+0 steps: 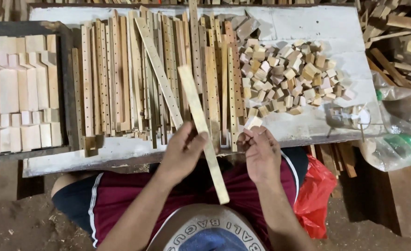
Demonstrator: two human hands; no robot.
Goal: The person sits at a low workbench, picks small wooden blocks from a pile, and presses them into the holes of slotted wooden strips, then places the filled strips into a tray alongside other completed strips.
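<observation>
My left hand (183, 151) grips a long pale wooden slat (202, 131) near its middle; the slat runs diagonally from above the bench down toward my lap. My right hand (261, 153) pinches a small pale wooden block (252, 122) at its fingertips, just right of the slat. Both hands hover at the near edge of a white worktable (308, 28). A row of long drilled wooden slats (135, 74) lies side by side on the table ahead of my left hand. A pile of small wooden blocks (287, 74) lies ahead of my right hand.
A dark tray (65, 83) at the left holds stacked shaped pale wood pieces. A clear glass (349, 116) stands near the table's right edge. Scrap wood (396, 42) lies at the right, with plastic bags (401, 135) and a red bag (314, 190) lower down.
</observation>
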